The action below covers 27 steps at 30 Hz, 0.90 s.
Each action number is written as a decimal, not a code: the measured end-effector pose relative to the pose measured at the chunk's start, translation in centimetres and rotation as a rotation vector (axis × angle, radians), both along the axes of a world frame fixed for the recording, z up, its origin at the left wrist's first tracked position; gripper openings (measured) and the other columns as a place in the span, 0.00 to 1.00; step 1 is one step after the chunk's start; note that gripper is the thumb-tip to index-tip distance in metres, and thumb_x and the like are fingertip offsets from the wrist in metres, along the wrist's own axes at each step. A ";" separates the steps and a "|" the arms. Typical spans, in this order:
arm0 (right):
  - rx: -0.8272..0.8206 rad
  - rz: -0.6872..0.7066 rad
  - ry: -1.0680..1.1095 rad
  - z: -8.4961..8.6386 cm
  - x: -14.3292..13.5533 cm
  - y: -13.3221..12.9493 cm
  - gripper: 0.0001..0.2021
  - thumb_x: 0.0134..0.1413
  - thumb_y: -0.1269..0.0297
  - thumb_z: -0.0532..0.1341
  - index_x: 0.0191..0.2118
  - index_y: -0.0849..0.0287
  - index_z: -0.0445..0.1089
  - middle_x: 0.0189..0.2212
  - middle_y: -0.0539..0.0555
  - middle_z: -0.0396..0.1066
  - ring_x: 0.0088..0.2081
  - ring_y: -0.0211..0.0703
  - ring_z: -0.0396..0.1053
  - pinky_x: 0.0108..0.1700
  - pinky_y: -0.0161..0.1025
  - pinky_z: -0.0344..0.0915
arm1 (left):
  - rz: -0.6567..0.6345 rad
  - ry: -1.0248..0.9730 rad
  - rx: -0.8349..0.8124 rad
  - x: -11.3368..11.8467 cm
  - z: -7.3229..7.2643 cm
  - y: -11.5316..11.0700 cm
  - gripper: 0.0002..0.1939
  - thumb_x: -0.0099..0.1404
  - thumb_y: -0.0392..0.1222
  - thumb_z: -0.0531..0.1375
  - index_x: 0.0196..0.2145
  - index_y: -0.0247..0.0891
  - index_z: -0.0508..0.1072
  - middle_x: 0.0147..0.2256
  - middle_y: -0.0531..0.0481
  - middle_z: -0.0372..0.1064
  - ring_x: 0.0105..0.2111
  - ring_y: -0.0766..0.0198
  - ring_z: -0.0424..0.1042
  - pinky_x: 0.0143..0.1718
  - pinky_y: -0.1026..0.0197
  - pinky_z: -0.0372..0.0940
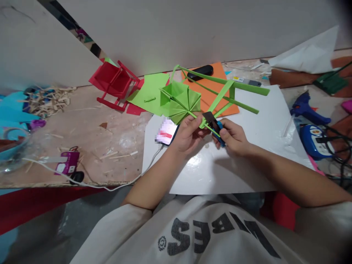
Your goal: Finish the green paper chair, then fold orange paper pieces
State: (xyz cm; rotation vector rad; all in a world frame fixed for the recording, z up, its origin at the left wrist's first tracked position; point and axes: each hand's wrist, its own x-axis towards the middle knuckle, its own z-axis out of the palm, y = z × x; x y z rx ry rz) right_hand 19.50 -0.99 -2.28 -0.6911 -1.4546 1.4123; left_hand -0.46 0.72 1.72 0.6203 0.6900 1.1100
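A green paper model (pixel 180 101) with a pleated fan and long strips lies tilted above the white sheet (pixel 264 135). My left hand (pixel 188 134) is closed on its thin green stem, just below the fan. In my right hand (pixel 232 135) is a small dark tool with blue handles (pixel 217 128), its dark end at the same stem beside my left fingertips. Some of the fingers of both hands are hidden. A lit phone (pixel 166 132) with a cable lies left of my left hand.
A red model chair (pixel 114 82) stands at the back left. Orange paper (pixel 220 69), a black case (pixel 200 72) and a cutter (pixel 247 81) lie behind. A blue glue gun (pixel 309 108) is at right, a purple device (pixel 68 163) at left.
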 end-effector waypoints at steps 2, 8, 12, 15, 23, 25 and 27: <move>0.026 0.027 0.002 0.1 -0.1 -0.1 0.22 0.81 0.37 0.68 0.47 0.53 0.74 0.29 0.47 0.77 0.24 0.36 0.74 0.26 0.32 0.74 | 0.024 0.025 0.025 -0.4 0.5 -0.1 0.32 0.56 0.62 0.89 0.32 0.42 0.73 0.29 0.57 0.69 0.24 0.70 0.65 0.28 0.62 0.70; 0.151 0.048 -0.093 0.4 0.1 -0.5 0.23 0.83 0.37 0.66 0.46 0.52 0.71 0.28 0.47 0.78 0.23 0.36 0.74 0.26 0.33 0.73 | 0.027 0.038 0.102 -1.0 1.9 -0.9 0.37 0.45 0.63 0.91 0.30 0.42 0.74 0.27 0.58 0.70 0.26 0.69 0.71 0.30 0.64 0.71; 0.339 0.057 -0.221 0.5 0.6 -0.1 0.22 0.86 0.39 0.62 0.44 0.52 0.70 0.24 0.46 0.76 0.21 0.36 0.71 0.25 0.34 0.67 | 0.009 0.032 0.152 -0.9 1.9 -1.0 0.38 0.45 0.64 0.91 0.26 0.40 0.71 0.24 0.59 0.66 0.23 0.71 0.68 0.26 0.66 0.67; 0.401 0.052 -0.281 0.6 0.9 0.4 0.22 0.86 0.40 0.61 0.42 0.51 0.68 0.22 0.44 0.72 0.21 0.37 0.67 0.25 0.36 0.62 | 0.035 0.040 0.168 -0.8 1.7 -0.9 0.38 0.46 0.64 0.91 0.25 0.41 0.70 0.25 0.59 0.66 0.25 0.70 0.68 0.29 0.66 0.68; 0.449 0.039 -0.312 0.3 1.1 1.0 0.22 0.87 0.40 0.58 0.40 0.49 0.66 0.25 0.45 0.68 0.23 0.39 0.62 0.27 0.42 0.57 | 0.056 0.035 0.187 -0.9 1.2 -1.0 0.38 0.49 0.63 0.90 0.25 0.41 0.69 0.23 0.58 0.63 0.24 0.70 0.66 0.27 0.64 0.65; 0.442 0.038 -0.334 0.3 1.1 0.9 0.23 0.87 0.38 0.58 0.40 0.49 0.66 0.24 0.45 0.67 0.23 0.40 0.62 0.27 0.43 0.57 | 0.079 0.032 0.148 -0.9 0.9 -0.9 0.38 0.49 0.61 0.90 0.25 0.41 0.67 0.23 0.58 0.63 0.24 0.70 0.67 0.27 0.65 0.65; 0.430 0.034 -0.336 0.3 1.0 0.7 0.25 0.87 0.37 0.57 0.39 0.48 0.65 0.24 0.45 0.66 0.23 0.40 0.62 0.27 0.43 0.57 | 0.099 0.019 0.134 -0.8 0.6 -0.8 0.37 0.49 0.59 0.91 0.26 0.41 0.67 0.23 0.59 0.63 0.24 0.69 0.68 0.27 0.65 0.65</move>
